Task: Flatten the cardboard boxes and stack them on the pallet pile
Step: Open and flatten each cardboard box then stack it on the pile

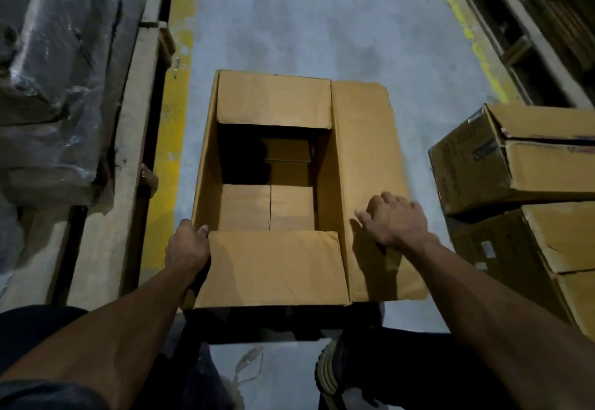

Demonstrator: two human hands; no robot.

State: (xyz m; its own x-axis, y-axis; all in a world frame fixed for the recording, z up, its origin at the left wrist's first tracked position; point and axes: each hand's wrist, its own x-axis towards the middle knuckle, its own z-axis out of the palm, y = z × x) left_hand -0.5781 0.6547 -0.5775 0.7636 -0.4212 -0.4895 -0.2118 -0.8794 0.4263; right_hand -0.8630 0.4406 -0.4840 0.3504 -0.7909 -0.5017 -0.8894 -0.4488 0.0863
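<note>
**Open box on the aisle floor, not yet flattened**

Early in the job, by the look of it. Open cardboard box [273, 184] upright on the grey concrete floor [322, 23], directly in front of the person, between the yellow floor line [167, 139] and the two boxes at right. Top flaps undone: long right flap [370, 165] folded outward and lying nearly flat, near flap [273, 265] and far flap [273, 100] tilted in over the opening. Bottom flaps visible inside, closed, so walls standing and no collapse begun. Two more cardboard boxes [521, 165] stacked at right, both in full shape, presumably waiting for the same treatment. No stack of flattened cardboard in view; pallet with plastic-wrapped load [64, 71] at left, whether the target pile cannot be told.

Left hand [186, 245] at the near left corner, fingers curled over the edge of the box wall, gripping it. Right hand [396, 219] palm-down on the outward flap, fingers loosely spread, pressing or resting on the cardboard rather than pinching it. Both forearms extended forward and down, roughly symmetrical.
</note>
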